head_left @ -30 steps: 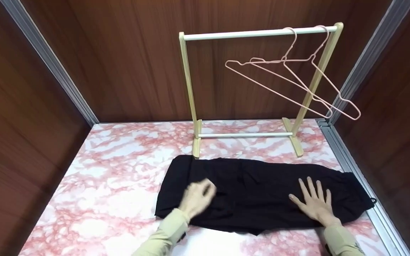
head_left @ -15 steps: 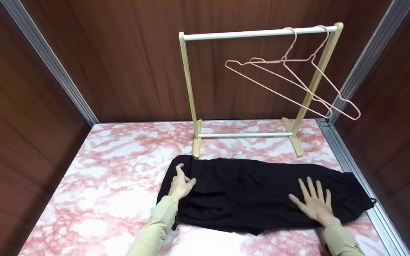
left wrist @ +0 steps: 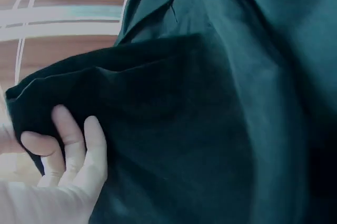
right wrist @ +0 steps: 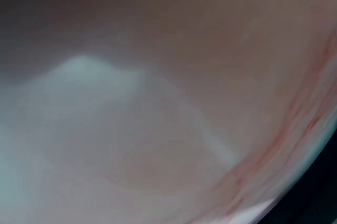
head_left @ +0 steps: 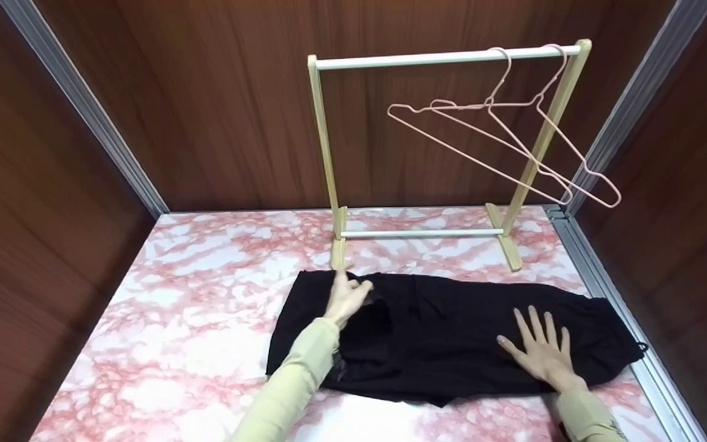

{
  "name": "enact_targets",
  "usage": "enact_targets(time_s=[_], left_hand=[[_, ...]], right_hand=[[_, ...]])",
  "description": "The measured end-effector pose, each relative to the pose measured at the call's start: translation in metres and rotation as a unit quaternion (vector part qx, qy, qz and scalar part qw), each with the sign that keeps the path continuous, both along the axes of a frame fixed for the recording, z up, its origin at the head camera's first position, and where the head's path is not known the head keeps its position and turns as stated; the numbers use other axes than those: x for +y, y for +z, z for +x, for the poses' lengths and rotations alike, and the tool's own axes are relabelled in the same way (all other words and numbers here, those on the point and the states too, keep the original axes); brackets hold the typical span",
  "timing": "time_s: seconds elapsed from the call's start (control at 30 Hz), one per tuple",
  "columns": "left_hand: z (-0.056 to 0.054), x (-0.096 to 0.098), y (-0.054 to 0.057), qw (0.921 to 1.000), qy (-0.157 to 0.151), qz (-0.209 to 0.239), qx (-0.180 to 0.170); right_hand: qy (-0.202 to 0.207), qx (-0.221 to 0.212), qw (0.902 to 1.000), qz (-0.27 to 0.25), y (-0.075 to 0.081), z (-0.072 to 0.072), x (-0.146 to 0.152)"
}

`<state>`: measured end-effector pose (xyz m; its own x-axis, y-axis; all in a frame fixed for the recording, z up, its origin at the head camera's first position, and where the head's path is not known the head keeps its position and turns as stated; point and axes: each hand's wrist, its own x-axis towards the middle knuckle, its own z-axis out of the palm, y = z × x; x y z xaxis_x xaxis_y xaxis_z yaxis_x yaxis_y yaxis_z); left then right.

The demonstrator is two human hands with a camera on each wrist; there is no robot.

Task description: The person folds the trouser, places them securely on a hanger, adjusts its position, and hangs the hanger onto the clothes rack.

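Black trousers lie folded lengthwise across the table, with a small cord loop at their narrower right end. My left hand is over the left part, near the far edge. In the left wrist view, the left hand pinches a raised layer of the trousers, its fingers against the dark cloth and the thumb mostly hidden behind. Spread flat, my right hand rests on the right part of the trousers. Only blurred skin of the right hand fills most of the right wrist view.
Behind the trousers stands a small clothes rack with a white top rail. Two pink hangers hang at the rail's right end. Brown panels wall in the pink-and-white marbled table at the back and sides.
My left hand has moved from the middle to the trousers' left edge, then back right and farther away, and now lifts a layer of cloth. The right hand stays in place.
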<state>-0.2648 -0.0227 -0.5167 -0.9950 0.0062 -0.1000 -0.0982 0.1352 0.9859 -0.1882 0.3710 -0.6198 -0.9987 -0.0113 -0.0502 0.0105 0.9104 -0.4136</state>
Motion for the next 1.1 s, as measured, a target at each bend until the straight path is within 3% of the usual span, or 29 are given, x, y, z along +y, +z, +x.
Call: enact_targets(time_s=[0.17, 0.3, 0.4, 0.47, 0.53, 0.6, 0.67, 0.7, 0.77, 0.83, 0.9, 0.97, 1.03, 1.1], left_hand=[[-0.005, 0.016, -0.004, 0.9998, -0.020, 0.002, 0.003], [-0.006, 0.013, -0.009, 0.9960, -0.083, -0.025, 0.021], [-0.005, 0.000, -0.013, 0.9872, -0.134, -0.063, 0.060], [-0.003, -0.013, -0.016, 0.9806, -0.147, -0.093, 0.091], [0.000, -0.028, -0.018, 0.9718, -0.151, -0.130, 0.126], [0.005, -0.044, -0.019, 0.9597, -0.156, -0.182, 0.147], [0.011, -0.057, -0.020, 0.9404, -0.173, -0.244, 0.162], [0.014, -0.061, -0.020, 0.9270, -0.186, -0.278, 0.170], [0.019, -0.067, -0.021, 0.8921, -0.222, -0.344, 0.192], [0.025, -0.066, -0.022, 0.8548, -0.261, -0.390, 0.221], [0.030, -0.060, -0.025, 0.8183, -0.292, -0.427, 0.251], [0.035, -0.053, -0.027, 0.7901, -0.317, -0.453, 0.263], [0.039, -0.046, -0.029, 0.7702, -0.339, -0.473, 0.261], [0.042, -0.041, -0.031, 0.7570, -0.355, -0.488, 0.250]], right_hand=[[-0.001, -0.009, 0.9998, 0.016, -0.001, 0.000, 0.000], [-0.002, -0.016, 0.9997, 0.016, 0.000, 0.000, -0.001], [-0.005, -0.024, 0.9996, 0.012, 0.005, 0.001, -0.004], [-0.005, -0.018, 0.9998, 0.010, 0.006, 0.001, -0.005], [-0.008, 0.007, 0.9999, 0.005, 0.009, 0.001, -0.008], [-0.015, 0.064, 0.9978, 0.004, 0.012, 0.001, -0.016], [-0.023, 0.147, 0.9888, -0.002, 0.018, -0.001, -0.028], [-0.025, 0.188, 0.9819, -0.010, 0.022, -0.002, -0.037], [-0.019, 0.248, 0.9682, -0.030, 0.030, -0.005, -0.058], [-0.004, 0.259, 0.9637, -0.065, 0.038, -0.009, -0.082], [0.014, 0.217, 0.9703, -0.105, 0.044, -0.012, -0.107], [0.020, 0.153, 0.9769, -0.147, 0.048, -0.017, -0.129], [0.024, 0.081, 0.9761, -0.200, 0.049, -0.023, -0.147], [0.026, 0.022, 0.9680, -0.249, 0.047, -0.030, -0.162]])
